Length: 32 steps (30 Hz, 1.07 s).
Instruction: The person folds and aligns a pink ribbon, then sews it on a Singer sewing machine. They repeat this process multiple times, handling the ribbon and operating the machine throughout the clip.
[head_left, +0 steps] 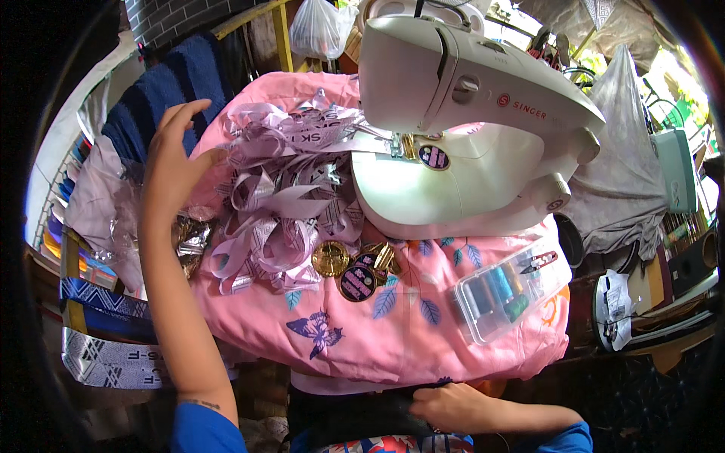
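My left hand point(177, 143) is raised at the left of a heap of pale lilac printed ribbons point(291, 196), its fingers spread and holding nothing I can see. My right hand point(449, 408) rests low by the black cloth point(351, 415) on my lap, fingers curled; what they hold, if anything, is hidden. A white sewing machine point(483, 106) stands beyond, with one ribbon running to its needle area. A dark round medal point(433, 157) lies on the machine's bed. In front of the ribbons sit several gold medals point(330, 259), one turned with its dark face point(358, 282) up.
Pink patterned cloth point(408, 340) covers the table. On its right lies a clear plastic box point(513, 291) with thread spools. Clear plastic packaging point(192, 241) is beside my left forearm. More printed ribbons point(109, 362) hang at the left, near a dark blue striped towel point(162, 98).
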Tool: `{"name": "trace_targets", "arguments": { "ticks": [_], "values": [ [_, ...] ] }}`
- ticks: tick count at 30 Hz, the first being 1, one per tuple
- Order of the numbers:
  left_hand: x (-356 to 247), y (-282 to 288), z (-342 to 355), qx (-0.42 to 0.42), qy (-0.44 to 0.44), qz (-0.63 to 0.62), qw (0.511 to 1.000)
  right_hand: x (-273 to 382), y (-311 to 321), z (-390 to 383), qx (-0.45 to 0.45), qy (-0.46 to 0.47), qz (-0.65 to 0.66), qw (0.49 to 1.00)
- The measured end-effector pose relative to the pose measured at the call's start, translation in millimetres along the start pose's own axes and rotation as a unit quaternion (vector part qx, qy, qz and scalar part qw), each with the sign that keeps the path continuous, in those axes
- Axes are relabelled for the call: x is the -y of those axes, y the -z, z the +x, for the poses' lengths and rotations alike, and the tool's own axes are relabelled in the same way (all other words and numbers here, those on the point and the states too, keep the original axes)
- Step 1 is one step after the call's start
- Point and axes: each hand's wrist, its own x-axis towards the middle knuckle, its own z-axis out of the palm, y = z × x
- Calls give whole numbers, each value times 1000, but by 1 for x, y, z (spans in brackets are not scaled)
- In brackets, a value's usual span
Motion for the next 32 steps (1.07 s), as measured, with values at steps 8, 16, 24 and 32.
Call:
{"name": "trace_targets", "arguments": {
  "ticks": [8, 16, 24, 32],
  "values": [
    [-122, 23, -132, -201, -90, 26, 975, -75, -144, -14, -195, -130, -9, 972],
    [-201, 19, -216, 234, -135, -360, 893, -18, -80, -30, -332, -94, 30, 938],
    [-218, -2, -224, 458, 73, -508, 726, 39, 22, -57, -242, -131, 221, 936],
    [-187, 18, -161, 721, 213, -571, 328, 19, 76, -75, -286, -45, 193, 938]
  ]
}}
